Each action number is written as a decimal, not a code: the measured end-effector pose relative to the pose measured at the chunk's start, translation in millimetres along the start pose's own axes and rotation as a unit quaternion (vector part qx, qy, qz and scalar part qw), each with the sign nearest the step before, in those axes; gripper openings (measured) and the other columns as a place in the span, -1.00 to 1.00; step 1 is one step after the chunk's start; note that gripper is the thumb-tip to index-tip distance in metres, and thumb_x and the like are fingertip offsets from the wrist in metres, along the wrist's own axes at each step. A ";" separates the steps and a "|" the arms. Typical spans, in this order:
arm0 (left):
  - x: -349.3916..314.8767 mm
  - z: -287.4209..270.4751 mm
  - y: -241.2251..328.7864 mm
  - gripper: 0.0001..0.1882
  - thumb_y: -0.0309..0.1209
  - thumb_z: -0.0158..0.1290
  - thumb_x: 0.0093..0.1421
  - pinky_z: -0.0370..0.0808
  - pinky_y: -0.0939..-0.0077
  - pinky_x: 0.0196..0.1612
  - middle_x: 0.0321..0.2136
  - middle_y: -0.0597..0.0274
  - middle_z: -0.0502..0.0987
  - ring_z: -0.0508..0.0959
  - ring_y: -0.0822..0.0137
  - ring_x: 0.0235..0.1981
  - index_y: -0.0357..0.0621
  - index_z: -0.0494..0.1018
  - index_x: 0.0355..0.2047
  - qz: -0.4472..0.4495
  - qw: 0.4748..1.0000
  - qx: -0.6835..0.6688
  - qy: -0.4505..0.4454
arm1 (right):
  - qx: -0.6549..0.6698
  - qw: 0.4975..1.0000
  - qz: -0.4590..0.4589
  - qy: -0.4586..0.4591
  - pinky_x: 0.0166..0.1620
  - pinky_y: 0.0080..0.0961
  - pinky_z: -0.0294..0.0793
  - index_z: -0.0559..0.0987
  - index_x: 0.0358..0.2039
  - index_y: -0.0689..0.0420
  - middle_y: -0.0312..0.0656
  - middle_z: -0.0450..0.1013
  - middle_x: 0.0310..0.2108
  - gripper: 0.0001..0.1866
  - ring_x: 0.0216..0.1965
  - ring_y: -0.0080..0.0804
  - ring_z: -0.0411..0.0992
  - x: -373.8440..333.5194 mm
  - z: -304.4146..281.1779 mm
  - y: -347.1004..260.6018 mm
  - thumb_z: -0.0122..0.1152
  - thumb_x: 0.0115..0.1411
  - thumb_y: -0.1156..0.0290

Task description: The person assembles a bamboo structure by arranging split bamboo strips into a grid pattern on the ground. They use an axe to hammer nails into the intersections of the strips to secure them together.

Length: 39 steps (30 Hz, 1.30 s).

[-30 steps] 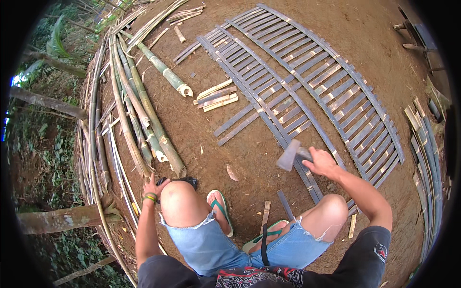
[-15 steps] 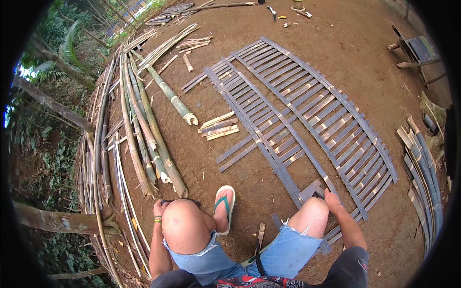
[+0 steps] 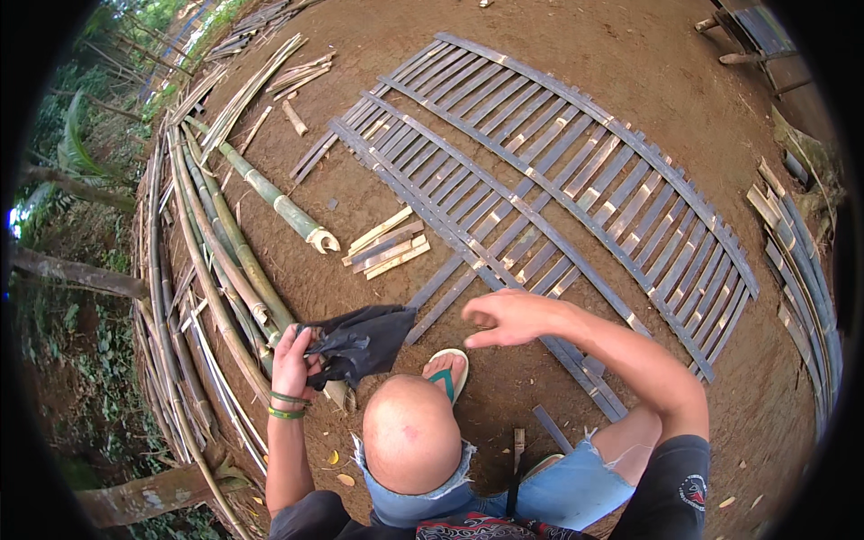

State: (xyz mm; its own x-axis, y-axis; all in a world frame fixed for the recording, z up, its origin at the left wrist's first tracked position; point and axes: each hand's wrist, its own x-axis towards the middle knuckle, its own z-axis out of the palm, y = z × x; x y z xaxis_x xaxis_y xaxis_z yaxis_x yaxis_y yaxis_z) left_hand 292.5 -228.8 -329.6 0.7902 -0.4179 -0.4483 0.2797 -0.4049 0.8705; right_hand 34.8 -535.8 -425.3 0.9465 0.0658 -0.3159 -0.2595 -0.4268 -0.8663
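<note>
My left hand (image 3: 292, 364) is closed on a crumpled black plastic bag (image 3: 367, 344), raised beside my left knee. The bag spreads out to the right from my fingers. My right hand (image 3: 517, 317) hangs in the air right of the bag, holding nothing, with thumb and fingers apart. Below and beyond it lies a lattice panel of dark bamboo slats (image 3: 477, 243) on the ground. A second, wider slatted panel (image 3: 621, 171) lies along its right side. Part of the near end of the first panel is hidden by my right forearm.
Long bamboo poles (image 3: 211, 243) lie at the left, beside a thick cut pole (image 3: 279, 209). Short split pieces (image 3: 387, 245) are stacked near the panel. More split bamboo (image 3: 792, 270) leans at the far right. A dark strap-like piece (image 3: 515, 468) lies between my legs.
My left hand has come up with the black bag, which was mostly hidden behind my knee. My right hand has left the near end of the slats and swung left toward the bag.
</note>
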 end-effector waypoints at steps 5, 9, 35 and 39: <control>83.6 82.8 22.0 -0.82 -0.24 -0.01 0.55 0.08 0.74 -0.60 -0.53 0.49 0.40 0.25 0.68 -0.63 -0.01 0.45 -0.19 -0.013 0.989 -0.006 -0.149 | 0.123 0.952 -0.159 0.231 0.10 -0.15 0.56 0.56 0.02 0.26 0.09 0.55 -0.05 -0.34 0.07 0.00 0.54 147.4 53.8 -45.4 0.54 0.12 -0.01; 160.0 89.3 -4.8 -0.68 -0.25 0.12 0.48 0.17 0.74 -0.53 -0.47 0.52 0.41 0.25 0.71 -0.59 -0.15 0.47 0.11 0.108 0.974 0.064 -0.191 | 0.214 0.907 -0.083 0.353 -0.12 -0.17 0.56 0.59 -0.31 0.20 -0.09 0.54 -0.32 -0.65 -0.21 -0.09 0.58 208.5 69.4 -10.0 0.55 0.14 0.22; 200.6 111.6 -48.3 -0.64 -0.36 0.34 0.11 0.61 0.00 -0.23 -0.29 -0.12 0.63 0.67 -0.20 -0.27 -0.31 0.57 -0.14 0.273 0.784 0.464 -0.309 | 0.063 0.840 -0.133 0.523 -0.11 -0.23 0.63 0.67 -0.22 0.21 -0.02 0.60 -0.22 -0.83 -0.24 -0.02 0.60 171.2 12.6 7.0 0.32 0.15 0.64; 238.3 126.4 -134.3 -0.75 -0.56 0.20 0.08 0.61 -0.02 -0.17 -0.27 -0.18 0.62 0.64 -0.25 -0.24 -0.29 0.57 -0.19 0.376 0.776 0.449 -0.233 | -0.012 0.951 -0.026 0.309 0.02 -0.11 0.57 0.66 -0.22 0.29 0.05 0.62 -0.16 -0.82 -0.08 0.09 0.57 192.7 38.8 34.8 0.14 0.28 0.51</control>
State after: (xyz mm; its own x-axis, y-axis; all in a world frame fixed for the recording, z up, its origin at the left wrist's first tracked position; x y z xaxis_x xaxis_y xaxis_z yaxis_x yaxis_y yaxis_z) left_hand 374.4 -376.8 -579.0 0.2045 -0.9748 -0.0897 -0.8236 -0.2208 0.5224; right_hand 200.6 -503.0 -531.3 0.8918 -0.4519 0.0216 -0.2116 -0.4589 -0.8629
